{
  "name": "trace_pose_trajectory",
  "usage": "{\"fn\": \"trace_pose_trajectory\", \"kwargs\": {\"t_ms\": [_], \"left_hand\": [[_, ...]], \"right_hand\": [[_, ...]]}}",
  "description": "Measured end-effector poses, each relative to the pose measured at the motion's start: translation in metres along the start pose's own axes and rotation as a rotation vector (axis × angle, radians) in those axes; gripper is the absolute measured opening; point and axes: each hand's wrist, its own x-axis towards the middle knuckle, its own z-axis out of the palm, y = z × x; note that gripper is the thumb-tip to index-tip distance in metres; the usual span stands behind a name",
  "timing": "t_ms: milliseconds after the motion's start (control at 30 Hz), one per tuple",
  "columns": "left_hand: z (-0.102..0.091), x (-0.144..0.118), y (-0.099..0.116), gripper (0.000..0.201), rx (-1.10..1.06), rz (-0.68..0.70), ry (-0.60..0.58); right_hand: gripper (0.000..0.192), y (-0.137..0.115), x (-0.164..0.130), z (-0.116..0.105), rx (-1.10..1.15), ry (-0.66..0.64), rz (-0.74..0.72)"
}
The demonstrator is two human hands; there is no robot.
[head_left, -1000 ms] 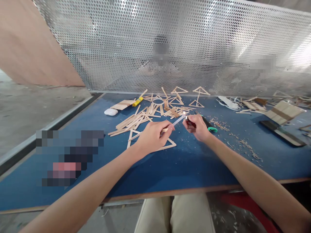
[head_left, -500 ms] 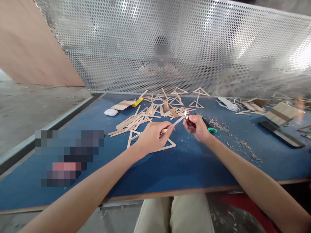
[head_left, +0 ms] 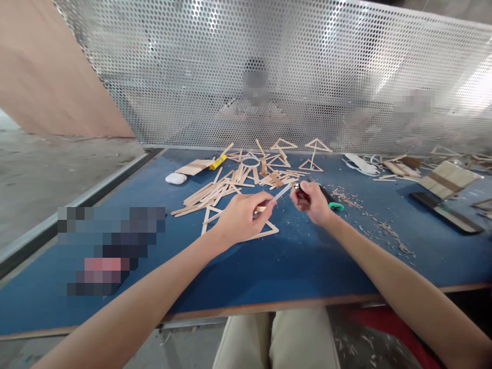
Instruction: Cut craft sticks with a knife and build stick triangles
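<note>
My left hand (head_left: 246, 214) pinches a translucent hot glue stick (head_left: 282, 192) that points right toward my other hand. In my right hand (head_left: 314, 202) is a dark red lighter (head_left: 302, 197), its metal top close to the glue stick's far end; no flame shows. Under the left hand, a triangular frame of wooden sticks (head_left: 265, 233) lies on the blue table (head_left: 284, 277), partly hidden by that hand. Just beyond the hands lies a pile of loose craft sticks (head_left: 209, 195).
Stick triangles (head_left: 315, 163) lie at the back, near a tape ring (head_left: 250, 162) and a yellow tube (head_left: 218, 162). At left is a white case (head_left: 176, 178). Wood scraps (head_left: 390, 233) and a black tray-like object (head_left: 446, 212) lie right. A perforated metal panel (head_left: 184, 102) stands behind.
The lighter's flame has gone out. My right hand has barely shifted, and the left hand keeps the glue stick in nearly the same place.
</note>
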Motion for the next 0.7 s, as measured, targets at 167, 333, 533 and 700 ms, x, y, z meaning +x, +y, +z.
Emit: {"fn": "trace_pose_trajectory", "kwargs": {"t_ms": [167, 333, 533, 700], "left_hand": [[-0.0005, 0.0006, -0.0005, 0.021, 0.009, 0.019, -0.004], [-0.0003, 0.0011, -0.0001, 0.018, 0.003, 0.036, -0.004], [-0.0004, 0.0009, -0.0010, 0.018, 0.005, 0.043, 0.009], [-0.0007, 0.0009, -0.0015, 0.018, 0.018, 0.046, 0.013]], "right_hand": [[0.055, 0.0004, -0.0005, 0.0008, 0.000, 0.020, 0.013], [0.047, -0.0017, -0.0008, 0.0016, 0.005, 0.025, 0.002], [0.046, -0.0021, 0.0002, 0.0003, 0.024, 0.041, -0.032], [0.050, -0.0010, 0.0008, 0.0005, 0.028, 0.054, -0.034]]}}
